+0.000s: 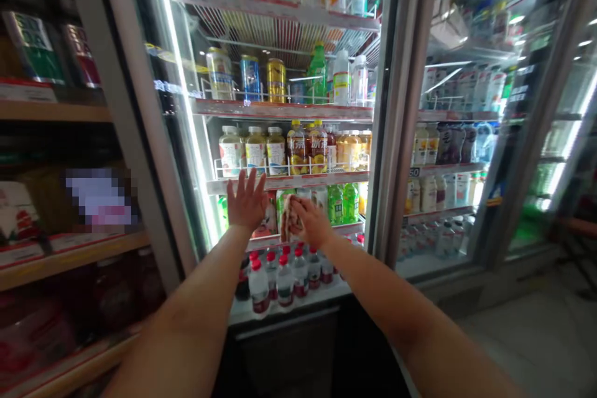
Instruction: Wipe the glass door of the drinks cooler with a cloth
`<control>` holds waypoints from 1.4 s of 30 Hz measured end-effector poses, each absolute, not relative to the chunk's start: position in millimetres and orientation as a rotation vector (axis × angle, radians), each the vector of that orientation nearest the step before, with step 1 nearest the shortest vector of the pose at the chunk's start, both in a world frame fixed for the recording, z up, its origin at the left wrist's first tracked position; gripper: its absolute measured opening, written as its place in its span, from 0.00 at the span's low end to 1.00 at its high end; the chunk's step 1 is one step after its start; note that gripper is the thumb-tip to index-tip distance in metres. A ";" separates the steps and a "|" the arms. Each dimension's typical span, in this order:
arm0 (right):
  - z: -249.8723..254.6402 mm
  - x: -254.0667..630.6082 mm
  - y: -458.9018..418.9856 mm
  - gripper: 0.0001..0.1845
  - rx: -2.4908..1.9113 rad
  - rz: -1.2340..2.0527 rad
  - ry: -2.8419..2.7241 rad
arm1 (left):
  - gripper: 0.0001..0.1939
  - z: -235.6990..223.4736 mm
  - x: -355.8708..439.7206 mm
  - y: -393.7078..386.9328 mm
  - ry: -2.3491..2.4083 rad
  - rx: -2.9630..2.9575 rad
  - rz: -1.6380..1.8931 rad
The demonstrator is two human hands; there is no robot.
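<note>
My left hand [247, 202] is raised with its fingers spread, palm toward a lit drinks fridge, and holds nothing. Beside it, my right hand [311, 221] grips a crumpled brownish-pink cloth [291, 219]. Both hands appear in front of the lower shelves, by the edge of the shelf rail [284, 183]. Faint reflections suggest glass before the shelves; whether either hand touches it I cannot tell. Behind the cloth stand green bottles [336, 204], partly hidden by my hands. Below are several clear bottles with red caps [284, 283].
Upper shelves hold cans [276, 81], a green bottle [318, 73] and dark iced-tea bottles [297, 148]. A metal door frame [396, 106] divides this fridge from another on the right. Wooden-edged shelves [60, 113] with packaged goods stand close on the left. Tiled floor [527, 329] lies at lower right.
</note>
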State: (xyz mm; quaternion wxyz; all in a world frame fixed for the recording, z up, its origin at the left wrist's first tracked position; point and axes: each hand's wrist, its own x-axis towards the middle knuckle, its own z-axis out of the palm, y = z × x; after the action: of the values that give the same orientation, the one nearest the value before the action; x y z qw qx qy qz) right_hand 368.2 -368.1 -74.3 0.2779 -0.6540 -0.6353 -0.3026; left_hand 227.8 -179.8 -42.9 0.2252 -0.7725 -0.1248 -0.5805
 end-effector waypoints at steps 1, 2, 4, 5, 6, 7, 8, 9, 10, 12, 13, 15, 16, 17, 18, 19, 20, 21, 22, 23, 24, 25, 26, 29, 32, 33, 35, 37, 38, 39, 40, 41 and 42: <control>-81.1 363.5 -366.1 0.41 -1.755 -0.814 -1.701 | 0.32 -43.5 228.4 -179.9 -0.337 -2.105 -1.605; -87.7 359.4 -364.5 0.39 -1.757 -0.825 -1.712 | 0.33 -43.7 228.6 -179.8 -0.327 -2.084 -1.604; -96.3 355.4 -362.5 0.29 -1.754 -0.870 -1.786 | 0.35 -43.3 228.1 -179.5 -0.311 -2.047 -1.596; -96.9 356.2 -362.2 0.24 -1.743 -0.891 -1.833 | 0.36 -43.0 227.8 -179.3 -0.305 -2.032 -1.594; -94.6 358.9 -362.3 0.20 -1.727 -0.907 -1.876 | 0.36 -42.9 227.5 -178.9 -0.297 -2.022 -1.595; -89.7 363.2 -362.8 0.18 -1.712 -0.918 -1.905 | 0.37 -43.0 227.3 -178.6 -0.291 -2.017 -1.596; -82.7 368.7 -363.6 0.18 -1.700 -0.925 -1.918 | 0.38 -43.2 227.2 -178.2 -0.289 -2.012 -1.600; -74.9 374.7 -364.6 0.18 -1.696 -0.936 -1.913 | 0.38 -43.5 227.1 -177.9 -0.290 -2.009 -1.604; -67.3 380.8 -365.8 0.19 -1.693 -0.948 -1.884 | 0.37 -43.9 227.1 -177.6 -0.290 -2.009 -1.609; -57.5 390.6 -367.8 0.21 -1.683 -0.986 -1.732 | 0.36 -44.7 227.1 -176.9 -0.291 -2.031 -1.615; -56.5 393.7 -368.5 0.21 -1.666 -1.009 -1.641 | 0.35 -45.1 227.2 -176.5 -0.291 -2.048 -1.620; -61.6 396.2 -369.3 0.20 -1.612 -1.060 -1.545 | 0.32 -45.8 227.6 -175.7 -0.282 -2.086 -1.637; -65.9 396.3 -369.3 0.18 -1.585 -1.081 -1.561 | 0.31 -46.1 227.9 -175.3 -0.282 -2.103 -1.647; -69.6 396.1 -369.0 0.15 -1.563 -1.095 -1.615 | 0.30 -46.4 228.2 -174.9 -0.289 -2.116 -1.658; -71.6 396.2 -368.5 0.12 -1.542 -1.100 -1.682 | 0.29 -46.6 228.4 -174.6 -0.298 -2.122 -1.667; -71.3 396.9 -367.6 0.10 -1.524 -1.102 -1.737 | 0.28 -46.7 228.7 -174.3 -0.307 -2.122 -1.673; -68.3 398.3 -366.6 0.08 -1.512 -1.104 -1.761 | 0.28 -46.8 228.8 -174.1 -0.310 -2.122 -1.666; -63.1 400.3 -365.6 0.08 -1.507 -1.110 -1.744 | 0.28 -46.8 228.9 -174.0 -0.305 -2.113 -1.661; -56.8 402.6 -364.5 0.10 -1.507 -1.120 -1.699 | 0.28 -46.9 229.0 -173.9 -0.295 -2.099 -1.660; -50.5 404.8 -363.6 0.13 -1.511 -1.130 -1.636 | 0.28 -47.0 229.0 -173.8 -0.282 -2.086 -1.662; -45.4 406.5 -363.0 0.16 -1.517 -1.137 -1.571 | 0.28 -47.1 229.1 -173.8 -0.270 -2.080 -1.665; -42.5 407.4 -362.9 0.18 -1.523 -1.140 -1.517 | 0.28 -47.3 229.3 -173.7 -0.265 -2.080 -1.671; -42.1 407.3 -363.3 0.20 -1.527 -1.140 -1.491 | 0.28 -47.5 229.5 -173.6 -0.268 -2.083 -1.679; -51.2 403.5 -366.9 0.19 -1.545 -1.142 -1.618 | 0.28 -48.1 230.0 -173.3 -0.300 -2.112 -1.686; -56.7 401.1 -370.3 0.15 -1.548 -1.151 -1.833 | 0.28 -48.2 230.5 -172.9 -0.299 -2.096 -1.676; -55.5 401.3 -370.5 0.15 -1.548 -1.151 -1.836 | 0.29 -48.2 230.6 -172.7 -0.292 -2.085 -1.673; -51.2 402.5 -369.2 0.17 -1.553 -1.143 -1.710 | 0.29 -48.1 230.7 -172.5 -0.274 -2.058 -1.676; -49.0 402.6 -366.8 0.20 -1.553 -1.132 -1.547 | 0.29 -48.0 230.6 -172.6 -0.265 -2.046 -1.672; -49.4 402.0 -365.7 0.21 -1.550 -1.126 -1.503 | 0.29 -48.0 230.5 -172.8 -0.265 -2.047 -1.667; -50.4 401.0 -365.0 0.22 -1.546 -1.125 -1.497 | 0.29 -48.1 230.3 -173.0 -0.273 -2.053 -1.666; -51.6 400.0 -364.7 0.22 -1.542 -1.127 -1.530 | 0.29 -48.1 230.1 -173.3 -0.289 -2.068 -1.666; -52.0 399.2 -364.8 0.21 -1.540 -1.129 -1.588 | 0.28 -48.2 229.9 -173.5 -0.309 -2.088 -1.663; -51.3 399.1 -365.1 0.20 -1.538 -1.131 -1.648 | 0.28 -48.3 229.7 -173.7 -0.324 -2.103 -1.660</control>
State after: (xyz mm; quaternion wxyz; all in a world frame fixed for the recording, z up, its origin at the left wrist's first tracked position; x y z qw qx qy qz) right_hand 399.1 -365.1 -51.3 0.3049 -0.5809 -0.6222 -0.4271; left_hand 229.7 -173.7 -48.3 0.2197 -0.7603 -0.1171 -0.6000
